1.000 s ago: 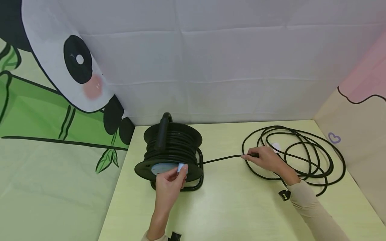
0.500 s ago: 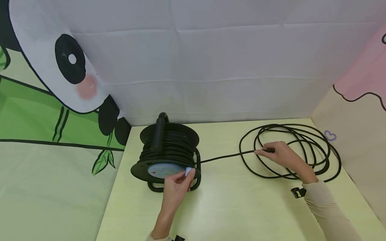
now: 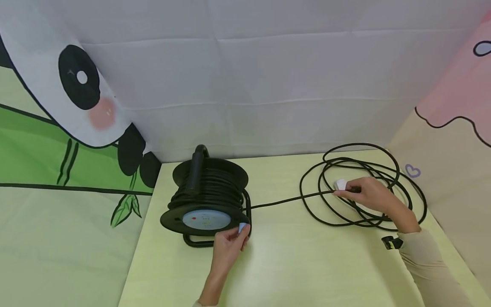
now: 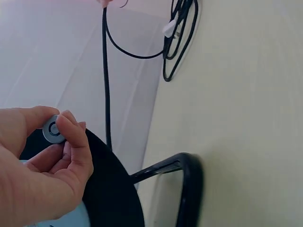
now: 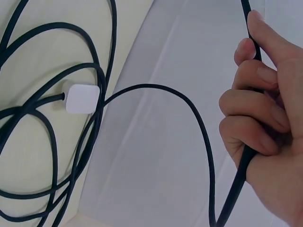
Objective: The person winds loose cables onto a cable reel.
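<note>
A black cable reel (image 3: 215,187) stands on the left of the table, wound with black cable, its blue-grey socket panel (image 3: 206,219) facing the person. Thumb and fingers of my left hand (image 3: 227,249) pinch a small blue-grey crank knob (image 4: 53,129) at the right edge of the reel's front disc. From the reel a stretch of cable (image 3: 284,201) runs right to my right hand (image 3: 370,194). In the right wrist view that hand has its fingers curled round the cable. Behind and below it lie loose cable loops (image 3: 410,194) with a white plug (image 5: 82,99) among them.
The reel has a black carrying handle (image 3: 194,175) on top and a black tube stand (image 4: 189,189) at its base. A white cloth wall (image 3: 268,85) closes the back of the pale table (image 3: 287,264); printed cloth hangs at both sides.
My left hand has carried the knob round toward the lower right of the disc. My right hand, gripping the cable, has moved right. Some loops have shifted; one reaches farther back.
</note>
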### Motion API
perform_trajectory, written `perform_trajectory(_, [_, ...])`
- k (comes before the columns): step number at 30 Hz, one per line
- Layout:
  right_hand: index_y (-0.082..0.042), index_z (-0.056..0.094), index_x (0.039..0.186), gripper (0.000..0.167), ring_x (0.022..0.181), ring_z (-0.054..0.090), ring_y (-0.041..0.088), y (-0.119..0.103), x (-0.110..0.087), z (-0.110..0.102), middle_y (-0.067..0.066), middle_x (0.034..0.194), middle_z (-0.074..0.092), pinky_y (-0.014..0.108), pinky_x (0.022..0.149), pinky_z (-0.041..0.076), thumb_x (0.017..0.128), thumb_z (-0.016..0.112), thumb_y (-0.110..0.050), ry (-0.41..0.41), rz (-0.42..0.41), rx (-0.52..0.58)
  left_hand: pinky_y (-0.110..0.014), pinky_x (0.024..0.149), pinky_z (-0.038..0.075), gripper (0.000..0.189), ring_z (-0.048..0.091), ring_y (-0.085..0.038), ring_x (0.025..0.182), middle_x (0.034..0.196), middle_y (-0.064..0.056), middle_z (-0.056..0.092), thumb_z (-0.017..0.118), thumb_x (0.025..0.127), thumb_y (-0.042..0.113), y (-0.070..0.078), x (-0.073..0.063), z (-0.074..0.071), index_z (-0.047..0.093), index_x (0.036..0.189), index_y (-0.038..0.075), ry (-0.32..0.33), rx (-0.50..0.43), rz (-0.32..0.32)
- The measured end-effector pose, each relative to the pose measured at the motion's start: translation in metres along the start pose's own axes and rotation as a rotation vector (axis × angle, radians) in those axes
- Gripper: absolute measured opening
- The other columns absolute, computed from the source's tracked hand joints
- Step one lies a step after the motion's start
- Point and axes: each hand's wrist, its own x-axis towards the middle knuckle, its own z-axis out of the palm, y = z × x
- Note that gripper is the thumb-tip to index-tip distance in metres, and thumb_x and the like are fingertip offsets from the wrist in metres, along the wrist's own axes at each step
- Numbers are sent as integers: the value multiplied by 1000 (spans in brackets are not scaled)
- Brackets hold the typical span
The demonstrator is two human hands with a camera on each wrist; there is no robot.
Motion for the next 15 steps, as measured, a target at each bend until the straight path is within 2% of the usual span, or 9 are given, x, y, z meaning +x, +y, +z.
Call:
perform_trajectory(4, [-23, 59, 67, 35, 53, 32, 2, 1, -5, -7, -14, 58, 40, 23, 52, 29, 94, 77, -35, -18, 18, -21, -20, 52, 47, 33, 58, -11, 55, 66, -6, 66, 80, 93, 20, -11, 2, -1, 73, 85, -11, 16, 5, -40])
perform_trajectory(9, [-25, 59, 68, 33, 53, 31, 2, 4, -10, -15, -14, 58, 38, 24, 54, 28, 94, 77, -36, -38, 43, -22, -20, 51, 46, 32, 58, -13, 55, 67, -8, 66, 79, 94, 22, -25, 4, -7, 74, 85, -8, 31, 38, -61])
perform_trajectory(15, [-27, 64, 71, 29, 54, 35, 2, 6, -10, -15, -15, 60, 47, 24, 56, 31, 94, 76, -39, -74, 51, -28, -23, 55, 52, 28, 63, -15, 59, 71, -11, 69, 75, 96, 19, -45, 6, -21, 75, 94, -9, 44, 66, -48])
